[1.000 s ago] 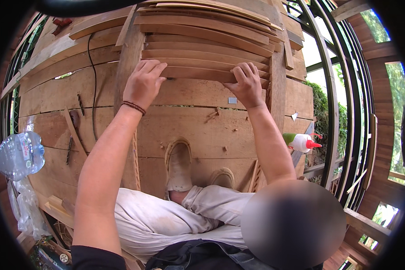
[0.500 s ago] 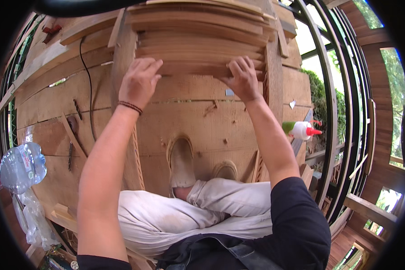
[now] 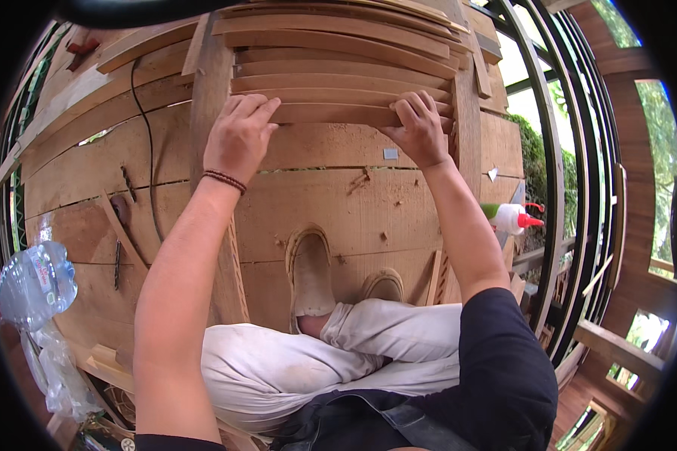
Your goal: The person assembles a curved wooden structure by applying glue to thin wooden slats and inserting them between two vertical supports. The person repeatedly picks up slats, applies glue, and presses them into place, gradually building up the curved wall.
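A wooden slat [image 3: 331,113] spans the gap between the left upright [image 3: 207,113] and the right upright [image 3: 468,124] of a louvred wooden frame. My left hand [image 3: 239,134] closes on the slat near its left end, fingers curled over the top edge. Near the right end, my right hand [image 3: 423,129] grips the same slat with its thumb below and fingers above. Just beyond it, several more slats [image 3: 338,81] sit in a tilted row between the uprights. Slanted notches [image 3: 235,259] line the inner side of the left upright nearer me. The slat's ends are partly hidden by my hands.
Loose slats [image 3: 338,28] lie across the frame's far part. A white glue bottle [image 3: 510,218] with a red tip lies at right. Drill bits [image 3: 117,263], a black cable [image 3: 150,135] and a large clear plastic bottle [image 3: 37,282] are at left. My shoes [image 3: 311,270] stand between the uprights.
The slats, blurred by motion before, now appear sharp. The whole view has shifted slightly. Both hands keep their hold on the same slat.
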### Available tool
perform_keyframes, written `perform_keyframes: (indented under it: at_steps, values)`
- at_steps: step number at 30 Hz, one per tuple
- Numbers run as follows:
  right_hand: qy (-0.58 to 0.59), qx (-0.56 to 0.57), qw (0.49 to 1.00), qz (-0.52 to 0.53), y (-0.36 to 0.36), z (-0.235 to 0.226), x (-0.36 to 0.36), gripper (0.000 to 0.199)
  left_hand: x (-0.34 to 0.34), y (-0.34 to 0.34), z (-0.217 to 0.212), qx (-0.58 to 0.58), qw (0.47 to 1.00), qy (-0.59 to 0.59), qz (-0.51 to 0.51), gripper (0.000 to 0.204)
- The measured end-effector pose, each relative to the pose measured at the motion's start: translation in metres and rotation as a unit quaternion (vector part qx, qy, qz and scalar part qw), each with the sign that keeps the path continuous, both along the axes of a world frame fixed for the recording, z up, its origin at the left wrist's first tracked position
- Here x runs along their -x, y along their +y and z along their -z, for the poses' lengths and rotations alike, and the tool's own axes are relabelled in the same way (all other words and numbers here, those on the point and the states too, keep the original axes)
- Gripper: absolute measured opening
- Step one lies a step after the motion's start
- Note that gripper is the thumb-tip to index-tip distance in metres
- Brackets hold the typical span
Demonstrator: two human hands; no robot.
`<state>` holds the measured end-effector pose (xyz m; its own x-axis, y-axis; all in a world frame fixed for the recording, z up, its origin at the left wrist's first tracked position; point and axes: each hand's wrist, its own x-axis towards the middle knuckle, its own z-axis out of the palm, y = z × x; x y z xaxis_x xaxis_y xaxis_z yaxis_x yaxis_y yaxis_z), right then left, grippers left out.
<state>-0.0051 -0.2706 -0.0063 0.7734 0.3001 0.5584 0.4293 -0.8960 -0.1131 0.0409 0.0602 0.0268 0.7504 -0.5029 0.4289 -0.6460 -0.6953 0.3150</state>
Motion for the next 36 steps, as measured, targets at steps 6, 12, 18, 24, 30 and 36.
perform_keyframes:
  at_steps: [6, 12, 18, 24, 30, 36]
  values:
    - [-0.002, -0.008, 1.0, -0.006, 0.001, -0.003, -0.005, 0.045, -0.003, 0.0, 0.005, 0.003, 1.0, -0.004, -0.003, 0.041]
    - [-0.002, 0.01, 1.0, -0.016, -0.006, 0.003, 0.002, 0.046, -0.007, -0.003, 0.002, 0.005, 1.0, -0.005, 0.009, 0.041]
    - [0.006, 0.011, 1.0, -0.021, -0.003, 0.004, 0.008, 0.047, -0.001, -0.005, 0.003, -0.002, 0.999, -0.014, 0.029, 0.039]
    - [-0.015, 0.023, 0.999, -0.028, -0.008, -0.003, -0.007, 0.048, -0.001, -0.008, 0.008, 0.005, 0.999, -0.016, 0.039, 0.038]
    - [0.001, 0.019, 1.0, -0.018, -0.004, 0.0, 0.002, 0.048, -0.005, -0.008, 0.001, -0.003, 0.998, -0.049, 0.029, 0.037]
    - [-0.012, 0.017, 0.999, -0.025, -0.005, -0.002, -0.009, 0.045, -0.01, -0.008, 0.005, -0.02, 0.998, -0.044, 0.031, 0.042]
